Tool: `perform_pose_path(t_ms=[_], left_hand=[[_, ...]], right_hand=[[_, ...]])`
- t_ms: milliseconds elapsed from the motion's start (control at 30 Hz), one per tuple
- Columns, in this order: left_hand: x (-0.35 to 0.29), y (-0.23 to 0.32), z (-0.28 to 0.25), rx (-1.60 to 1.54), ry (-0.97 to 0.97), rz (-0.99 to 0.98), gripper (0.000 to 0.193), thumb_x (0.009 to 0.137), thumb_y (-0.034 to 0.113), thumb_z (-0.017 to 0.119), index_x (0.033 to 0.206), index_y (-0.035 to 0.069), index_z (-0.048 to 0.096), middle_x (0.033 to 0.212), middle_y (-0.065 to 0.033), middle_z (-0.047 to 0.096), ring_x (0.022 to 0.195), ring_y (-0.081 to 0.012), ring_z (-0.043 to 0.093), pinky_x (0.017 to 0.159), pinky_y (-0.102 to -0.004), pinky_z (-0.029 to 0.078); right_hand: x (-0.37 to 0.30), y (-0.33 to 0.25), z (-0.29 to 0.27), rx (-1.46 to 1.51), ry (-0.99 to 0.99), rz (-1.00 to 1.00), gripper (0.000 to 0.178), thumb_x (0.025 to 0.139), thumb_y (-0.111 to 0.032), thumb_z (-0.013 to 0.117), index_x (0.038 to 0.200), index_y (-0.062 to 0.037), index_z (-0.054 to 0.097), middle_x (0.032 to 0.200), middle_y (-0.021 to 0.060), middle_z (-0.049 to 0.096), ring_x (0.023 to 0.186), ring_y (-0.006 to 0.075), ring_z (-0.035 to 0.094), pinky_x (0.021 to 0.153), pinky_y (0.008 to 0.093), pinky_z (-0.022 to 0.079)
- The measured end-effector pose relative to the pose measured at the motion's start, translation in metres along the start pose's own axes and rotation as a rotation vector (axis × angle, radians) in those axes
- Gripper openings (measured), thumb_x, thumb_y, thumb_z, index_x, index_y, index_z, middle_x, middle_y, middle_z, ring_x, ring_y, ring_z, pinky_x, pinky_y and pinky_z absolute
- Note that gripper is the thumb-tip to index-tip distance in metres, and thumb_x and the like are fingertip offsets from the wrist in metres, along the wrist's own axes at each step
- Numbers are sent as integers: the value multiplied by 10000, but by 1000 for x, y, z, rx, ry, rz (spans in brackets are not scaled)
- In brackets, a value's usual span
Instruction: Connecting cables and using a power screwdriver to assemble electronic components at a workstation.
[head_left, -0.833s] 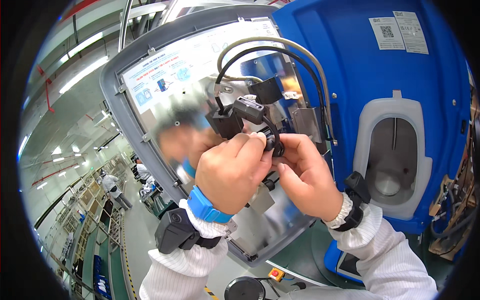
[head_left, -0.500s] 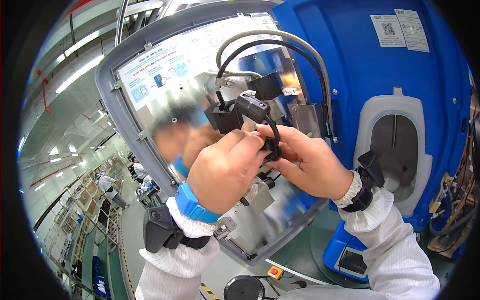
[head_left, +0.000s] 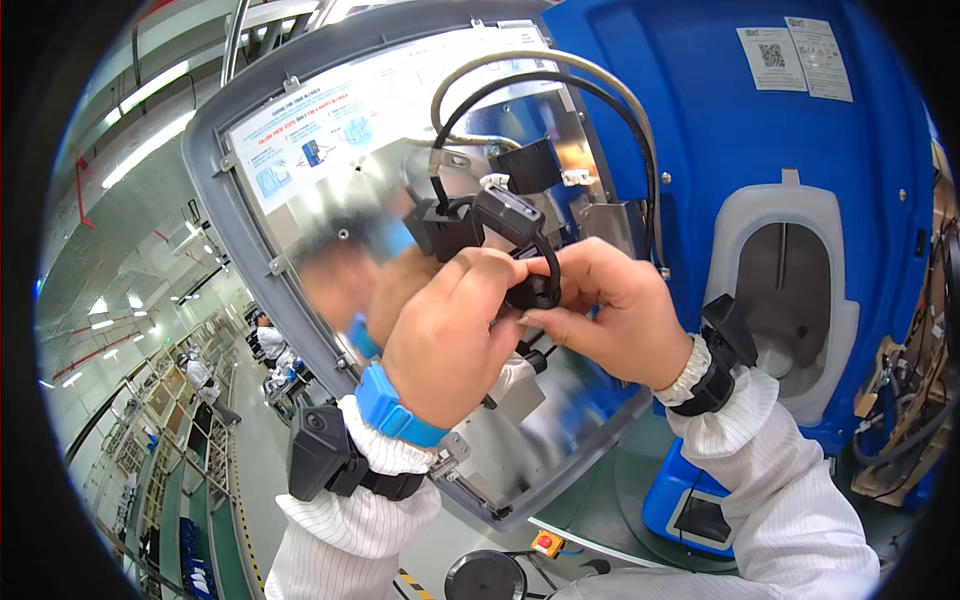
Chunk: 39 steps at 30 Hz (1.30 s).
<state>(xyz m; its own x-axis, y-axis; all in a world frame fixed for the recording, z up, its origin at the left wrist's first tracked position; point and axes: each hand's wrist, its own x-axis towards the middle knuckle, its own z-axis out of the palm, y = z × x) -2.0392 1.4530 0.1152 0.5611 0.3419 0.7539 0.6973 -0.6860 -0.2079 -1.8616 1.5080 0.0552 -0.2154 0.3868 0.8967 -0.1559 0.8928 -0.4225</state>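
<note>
My left hand [head_left: 450, 335] and my right hand [head_left: 625, 320] meet in front of the open door's shiny metal inner face [head_left: 400, 235]. Between their fingertips is a bunched black cable [head_left: 548, 275], pinched from both sides. It curves down from a small black box-shaped module [head_left: 508, 212], just above my fingers. Fingers partly cover the held section, so its end cannot be made out. Behind the module a larger black block [head_left: 445, 232] is fixed to the metal, with a black bracket [head_left: 530, 167] beside it.
A grey braided hose [head_left: 520, 62] and a black cable arch from the door to the blue housing [head_left: 680, 130]. At right is a recessed opening with a pale frame [head_left: 725, 260]. A red button on a yellow box [head_left: 547, 543] sits low. Other people work far left.
My fingers have shifted slightly around the black cable, and its bunched part shows more now. The view has moved a little; both hands keep their grip.
</note>
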Motion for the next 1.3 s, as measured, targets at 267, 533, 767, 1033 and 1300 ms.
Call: perform_pose_path(t_ms=[267,533,767,1033,1300], left_hand=[[4,-4,-1,155,45,43,277,732,16,715,997,39,638,935,-149,686,766,-335,677,657,-400,562],[7,4,-6,141,-32,-52,291,762,33,738,1044,28,665,928,-145,693,745,-266,683,655,-352,558],[33,2,-49,-169,144,-229,238,923,77,674,1154,17,672,879,-30,688,717,-66,614,617,-193,480],[69,1,-70,-258,-131,-215,259,959,122,636,1200,30,658,883,2,676,717,-31,571,627,-168,448],[88,-10,-72,-188,-305,-168,197,928,77,651,1111,5,655,847,-25,687,787,-66,625,732,-222,512]], right_hand=[[10,17,2,-30,75,-265,333,761,-2,798,1056,-12,645,989,79,628,800,147,641,671,266,552],[8,22,4,258,43,-103,310,865,13,707,1153,15,593,1048,52,634,959,114,638,824,261,543],[8,19,-1,501,11,39,390,921,56,604,1290,-4,491,1242,108,596,1073,127,608,899,274,523],[10,12,7,513,-21,-30,377,910,90,582,1267,6,495,1242,98,593,1137,131,584,987,292,483],[10,5,14,586,61,48,295,956,-23,605,1240,-17,527,1170,66,598,1023,92,582,891,245,482]])
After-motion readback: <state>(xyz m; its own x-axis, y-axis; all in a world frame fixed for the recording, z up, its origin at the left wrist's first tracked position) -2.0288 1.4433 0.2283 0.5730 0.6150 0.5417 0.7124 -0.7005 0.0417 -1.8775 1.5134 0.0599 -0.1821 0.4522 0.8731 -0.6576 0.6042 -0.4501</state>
